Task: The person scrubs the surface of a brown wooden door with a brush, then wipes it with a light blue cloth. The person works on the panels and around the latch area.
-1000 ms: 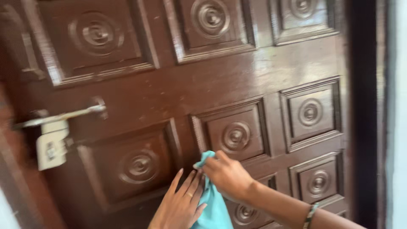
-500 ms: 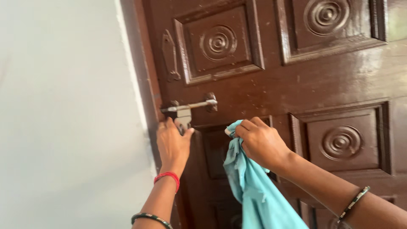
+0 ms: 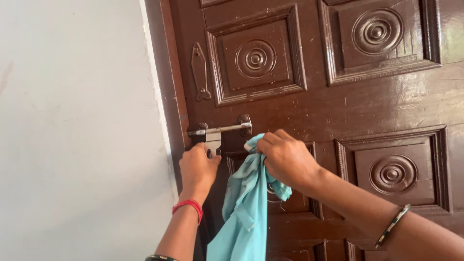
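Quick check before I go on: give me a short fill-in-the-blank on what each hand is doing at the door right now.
1. The right hand grips a ____ cloth.
2. The left hand is at the padlock under the metal ____.
3. The left wrist wears a ____ band.
4. The brown door has carved ____ panels.

Missing words: teal; latch; red; square

A dark brown wooden door (image 3: 338, 106) fills most of the view, its glossy face cut into square panels with carved concentric rings. Left of the door runs its brown frame (image 3: 166, 87), then a plain pale wall (image 3: 72, 125). Daylight glints off the door's varnish at the right.
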